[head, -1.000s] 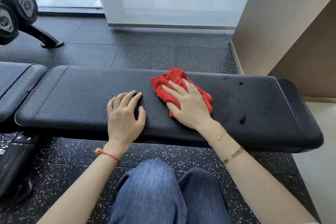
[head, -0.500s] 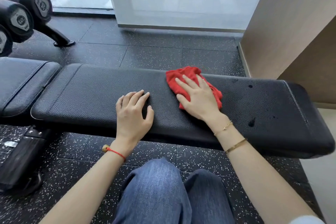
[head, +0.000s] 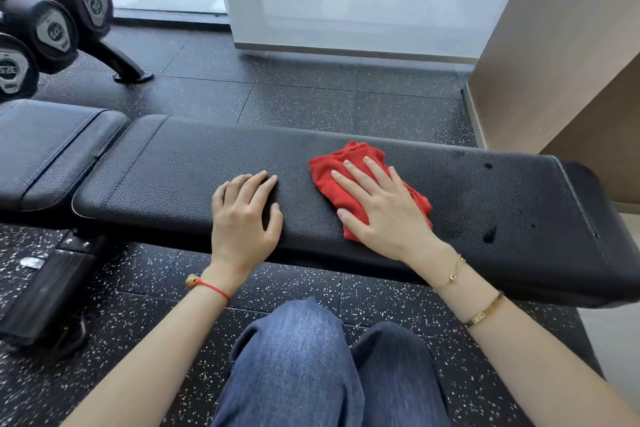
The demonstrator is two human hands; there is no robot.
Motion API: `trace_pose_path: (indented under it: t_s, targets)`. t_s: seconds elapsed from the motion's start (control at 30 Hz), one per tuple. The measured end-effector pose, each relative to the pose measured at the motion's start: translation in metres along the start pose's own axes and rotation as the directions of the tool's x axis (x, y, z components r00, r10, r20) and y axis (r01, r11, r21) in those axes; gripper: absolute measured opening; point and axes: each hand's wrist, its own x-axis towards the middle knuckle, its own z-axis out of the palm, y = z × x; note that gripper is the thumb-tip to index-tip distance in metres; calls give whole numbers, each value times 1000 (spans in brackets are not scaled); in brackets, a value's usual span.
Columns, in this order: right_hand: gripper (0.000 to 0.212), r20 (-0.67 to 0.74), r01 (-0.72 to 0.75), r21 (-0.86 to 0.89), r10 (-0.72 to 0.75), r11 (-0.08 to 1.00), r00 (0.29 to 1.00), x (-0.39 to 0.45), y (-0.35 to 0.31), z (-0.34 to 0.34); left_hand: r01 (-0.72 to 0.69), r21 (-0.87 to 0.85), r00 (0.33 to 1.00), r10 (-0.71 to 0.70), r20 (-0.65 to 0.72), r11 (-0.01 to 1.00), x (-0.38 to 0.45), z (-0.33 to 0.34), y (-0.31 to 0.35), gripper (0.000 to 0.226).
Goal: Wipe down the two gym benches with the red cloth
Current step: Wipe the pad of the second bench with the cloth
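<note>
The red cloth (head: 363, 184), pressed flat under the right hand (head: 388, 208), is slid rightward along the bench pad (head: 166, 177).

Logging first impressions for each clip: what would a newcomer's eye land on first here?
The red cloth stands out at once, pressed flat under the right hand on the middle of the black bench pad. The left hand rests bare on the pad beside it. Dark wet-looking spots mark the pad's right end, and dumbbells sit racked at upper left.

Dumbbells (head: 52, 31) on rack, speckled floor (head: 311, 97)
</note>
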Motion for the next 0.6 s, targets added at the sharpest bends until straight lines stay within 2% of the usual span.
trace_pose_path:
  t_s: [0.13,0.23,0.37,0.47,0.53,0.6]
  targets:
    - [60,-13,-143,16,144,990,990,26,-6,2,0,3,1000,0,-12,1000,-1,0,1,46]
    - [58,-14,-180,21,180,983,983,50,-21,3,1,4,1000,-1,-9,1000,-1,-1,2,46]
    - [58,-15,-62,50,63,997,998,35,-33,3,2,0,1000,-2,-9,1000,0,-2,3,46]
    - [58,-45,14,99,-10,995,999,3,-18,3,5,-12,1000,-5,-16,1000,-1,-1,2,47]
    - [57,-59,-46,97,52,994,997,2,6,0,8,-21,1000,-9,-18,1000,0,-1,2,47]
    - [55,-57,-177,64,181,982,982,19,28,-3,19,-27,1000,-19,-17,999,0,-2,4,46]
